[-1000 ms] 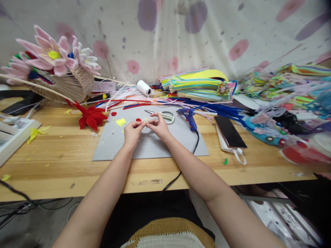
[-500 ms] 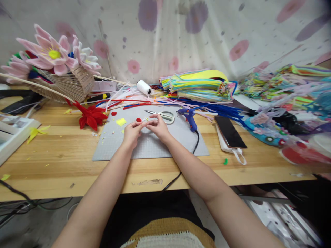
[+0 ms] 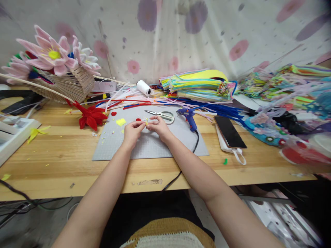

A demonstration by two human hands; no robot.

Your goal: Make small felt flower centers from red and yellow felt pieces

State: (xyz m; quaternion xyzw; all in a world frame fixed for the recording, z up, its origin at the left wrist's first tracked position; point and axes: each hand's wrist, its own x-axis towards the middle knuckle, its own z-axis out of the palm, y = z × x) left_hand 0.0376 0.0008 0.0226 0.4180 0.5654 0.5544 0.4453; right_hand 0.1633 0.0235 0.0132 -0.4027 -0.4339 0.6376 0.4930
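Over the grey cutting mat (image 3: 155, 151), my left hand (image 3: 132, 133) is closed in a pinch, thumb against fingers. Close beside it, my right hand (image 3: 160, 128) also pinches, and the fingertips of both nearly meet. Between them shows a small bunch of thin white strands with yellow bits (image 3: 146, 120), like flower stamens. Which fingers carry its weight I cannot tell. A red round piece (image 3: 138, 120) lies just behind my left fingers. Silver scissors (image 3: 165, 115) with pale handles rest behind my right hand. Yellow scraps (image 3: 120, 122) lie to the left on the mat.
Right of my hands lies a blue glue gun (image 3: 189, 119) with a black cord, then a phone (image 3: 230, 132) on a white power bank. A red fuzzy flower (image 3: 91, 117) is at the left. Pipe cleaner bundles (image 3: 199, 84) and a white thread spool (image 3: 144, 88) line the back.
My right fingers have shifted slightly around the small bunch, and a yellow bit now shows between the fingertips of both hands. Nothing else on the table has moved.
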